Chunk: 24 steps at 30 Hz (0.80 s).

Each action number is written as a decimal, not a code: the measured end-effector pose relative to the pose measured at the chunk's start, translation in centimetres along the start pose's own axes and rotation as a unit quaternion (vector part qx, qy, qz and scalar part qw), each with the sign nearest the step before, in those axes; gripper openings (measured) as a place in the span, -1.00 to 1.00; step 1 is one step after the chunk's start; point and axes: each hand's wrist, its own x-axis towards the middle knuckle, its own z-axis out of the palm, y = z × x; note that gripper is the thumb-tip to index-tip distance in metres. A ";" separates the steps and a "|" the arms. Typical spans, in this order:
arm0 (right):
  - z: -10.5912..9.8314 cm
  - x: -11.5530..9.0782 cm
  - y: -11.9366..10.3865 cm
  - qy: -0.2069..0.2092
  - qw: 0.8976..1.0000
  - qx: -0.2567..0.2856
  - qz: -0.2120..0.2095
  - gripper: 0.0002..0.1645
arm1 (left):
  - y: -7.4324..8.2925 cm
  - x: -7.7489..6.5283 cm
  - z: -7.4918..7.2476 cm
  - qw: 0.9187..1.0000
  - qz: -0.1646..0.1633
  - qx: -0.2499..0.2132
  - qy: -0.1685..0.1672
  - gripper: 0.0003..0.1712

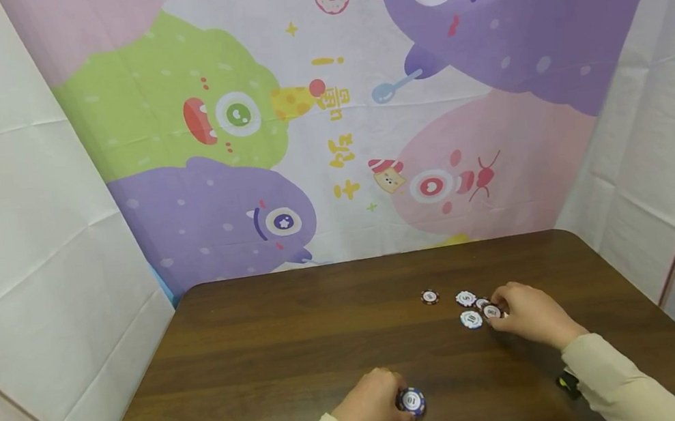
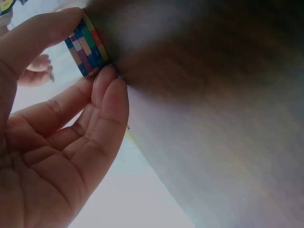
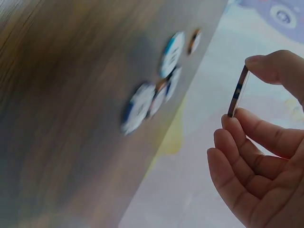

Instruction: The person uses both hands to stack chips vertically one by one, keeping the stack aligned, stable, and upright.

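My left hand (image 1: pixel 371 402) grips a short stack of poker chips (image 1: pixel 412 401) near the front of the table. The top chip is blue and white and reads 10. In the left wrist view, the stack's edges (image 2: pixel 87 45) show blue, green, red and purple bands between thumb and fingers. Farther right, my right hand (image 1: pixel 533 313) pinches a single dark-edged poker chip (image 1: pixel 492 312) by its rim. It appears edge-on as a thin chip (image 3: pixel 238 91) between thumb and fingertips in the right wrist view. White chips (image 1: pixel 471 320) lie just left of that hand.
The brown wooden table (image 1: pixel 254 356) also bears a dark-rimmed chip (image 1: pixel 429 297) left of the loose group. Behind it hangs a cartoon-monster cloth (image 1: pixel 346 230), with white cloth at both sides. A dark item with a yellow-green mark (image 1: pixel 568 384) shows beside the right sleeve.
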 end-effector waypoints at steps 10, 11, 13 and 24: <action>0.4 -0.4 -4.6 -0.008 0.998 0.018 -0.055 -0.68 | -0.1 0.0 0.0 1.000 0.004 -0.008 0.002 -0.74; 0.4 -0.4 -5.0 -0.009 0.998 0.019 -0.060 -0.68 | -0.1 0.0 0.0 1.000 0.005 -0.010 0.003 -0.74; 0.5 -0.5 -5.8 -0.012 0.997 0.021 -0.073 -0.66 | -0.2 0.0 0.0 1.000 0.007 -0.010 0.004 -0.74; 2.0 -1.3 -9.1 -0.054 0.985 0.046 -0.158 -0.67 | -0.3 0.2 0.1 1.000 0.001 -0.023 -0.008 -0.75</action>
